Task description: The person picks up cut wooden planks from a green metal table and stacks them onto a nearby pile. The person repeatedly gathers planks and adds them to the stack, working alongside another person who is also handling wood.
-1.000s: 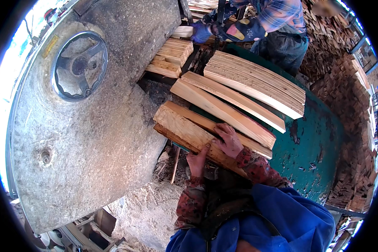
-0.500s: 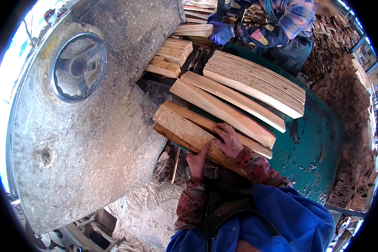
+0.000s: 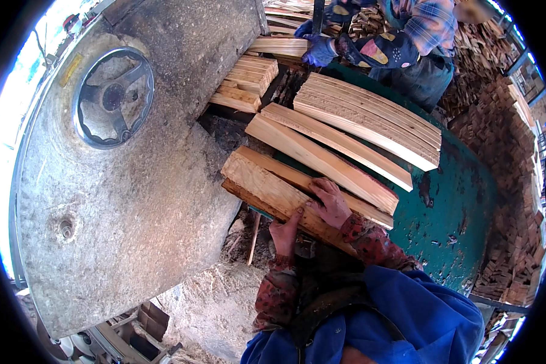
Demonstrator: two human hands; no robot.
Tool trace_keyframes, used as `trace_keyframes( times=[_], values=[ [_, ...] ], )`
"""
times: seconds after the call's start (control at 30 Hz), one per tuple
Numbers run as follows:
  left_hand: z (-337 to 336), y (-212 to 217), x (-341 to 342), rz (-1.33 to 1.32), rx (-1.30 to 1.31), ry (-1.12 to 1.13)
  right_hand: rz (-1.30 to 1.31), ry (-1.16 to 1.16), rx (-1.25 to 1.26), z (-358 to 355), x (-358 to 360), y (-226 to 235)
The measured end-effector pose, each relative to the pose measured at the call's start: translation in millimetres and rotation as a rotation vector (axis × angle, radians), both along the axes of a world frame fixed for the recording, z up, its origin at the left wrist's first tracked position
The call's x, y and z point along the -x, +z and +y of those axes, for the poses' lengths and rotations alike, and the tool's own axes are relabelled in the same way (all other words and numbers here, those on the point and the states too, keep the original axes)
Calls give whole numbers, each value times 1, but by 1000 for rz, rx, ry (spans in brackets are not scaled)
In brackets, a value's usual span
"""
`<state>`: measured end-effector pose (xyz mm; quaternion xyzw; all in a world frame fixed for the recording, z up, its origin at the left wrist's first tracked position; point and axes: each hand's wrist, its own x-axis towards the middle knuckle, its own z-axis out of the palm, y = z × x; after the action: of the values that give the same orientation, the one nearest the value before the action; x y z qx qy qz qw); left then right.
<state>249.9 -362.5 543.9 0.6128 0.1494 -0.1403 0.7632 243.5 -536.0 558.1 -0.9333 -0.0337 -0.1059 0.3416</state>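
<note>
A thick wooden plank [image 3: 258, 178] with a bark-brown near edge lies slantwise on the green table in front of me. My left hand [image 3: 284, 235] grips its near edge, thumb on top and the other fingers hidden from view. My right hand [image 3: 330, 204] is closed over the same plank farther right, its fingers bent across the top toward the far side. Just beyond it a narrower board [image 3: 297, 175] runs alongside, close to my right fingers. Two more pale boards, a wide one [image 3: 324, 162] and a narrower one [image 3: 340, 147], lie parallel farther off.
Several stacked slats [image 3: 370, 118] rest at the back of the green table [image 3: 449, 224]. A large dusty metal panel with a handwheel [image 3: 113, 96] fills the left, short blocks [image 3: 246, 82] beside it. Across the table a co-worker's blue-gloved hand [image 3: 320, 50] touches a board [image 3: 279, 45]. Wood piles stand right.
My hands and the plank look unchanged. Across the table, the co-worker's gloved hands and arm have shifted slightly by the far board.
</note>
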Motion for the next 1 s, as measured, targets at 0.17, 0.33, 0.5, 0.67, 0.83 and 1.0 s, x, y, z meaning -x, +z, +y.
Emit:
trace_keyframes(
  times=[0.17, 0.33, 0.5, 0.67, 0.83, 1.0],
  values=[
    [1, 11, 0, 51, 8, -18, 0, -6, 0, 1, 0, 0],
    [0, 7, -1, 45, -5, -5, -8, -7, 2, 0, 0, -1],
    [0, -2, 0, 0, -15, 6, -7, -6, -7, 1, 0, -1],
    [0, 4, 0, -2, -1, -3, 0, -4, -9, 0, 0, -2],
    [1, -2, 0, -17, 27, 2, 13, -4, -7, 0, 0, -1],
    [1, 0, 0, 13, 28, -5, 16, 0, -9, -1, 1, 0]
  ],
)
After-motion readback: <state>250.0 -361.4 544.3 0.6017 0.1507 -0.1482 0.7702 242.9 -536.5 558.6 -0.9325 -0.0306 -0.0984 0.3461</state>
